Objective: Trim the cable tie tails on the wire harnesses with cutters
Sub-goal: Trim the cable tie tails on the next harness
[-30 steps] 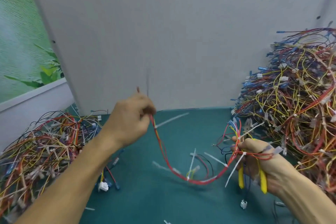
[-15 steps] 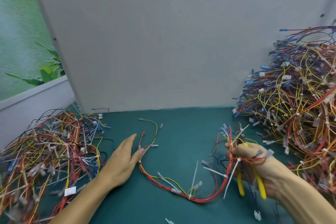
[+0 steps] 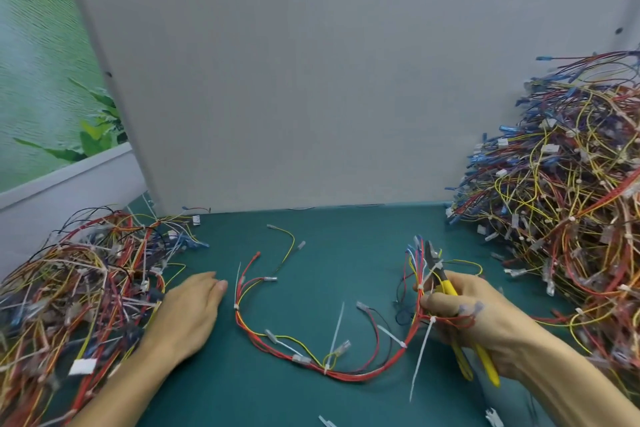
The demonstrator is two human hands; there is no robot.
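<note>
Gripped together in the right hand (image 3: 478, 315) at lower right of frame: yellow-handled cutters (image 3: 447, 283) and one end of a wire harness (image 3: 349, 374).

Curled round the yellow handles, pinching red and yellow wires just below the dark jaws; impossible to tell whether the jaws are parted. Tilted along the long axis, nose toward the top of frame and slightly left, handles running to lower right. Draped from that grip in a wide U across the teal table (image 3: 346, 236) at lower centre, rising again at centre left. Studded with white cable tie tails (image 3: 420, 354), the longest hanging just under the grip. At lower left, left hand (image 3: 187, 315) flat, palm down, holding nothing, just beside the harness's far end.
</note>
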